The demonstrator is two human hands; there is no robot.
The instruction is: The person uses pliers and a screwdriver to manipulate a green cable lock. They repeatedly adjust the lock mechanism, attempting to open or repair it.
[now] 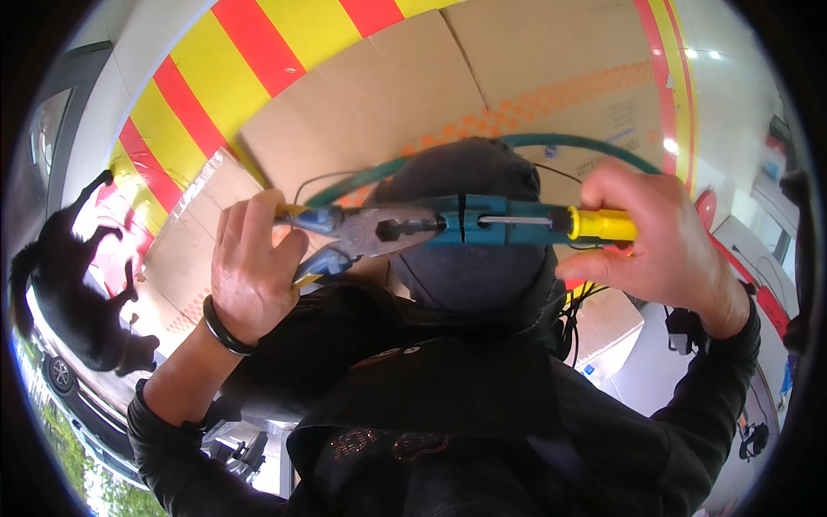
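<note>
above cardboard (pixel 362 108), left fingers (pixel 260 221) clasp pliers (pixel 363 231), right fingers (pixel 610 177) likely screwdriver (pixel 607 226); teal piece (pixel 525 233) between, dog (pixel 73 302) leftward.

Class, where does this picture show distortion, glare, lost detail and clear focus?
Head view: the striped border curves; head view: white glints at upper right; head view: much of the black top sinks into darkness; head view: the pliers read fairly clearly.

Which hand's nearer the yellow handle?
Right. The yellow handle sits between the right hand's thumb and fingers; the left hand is well off to its left, holding the pliers.
</note>
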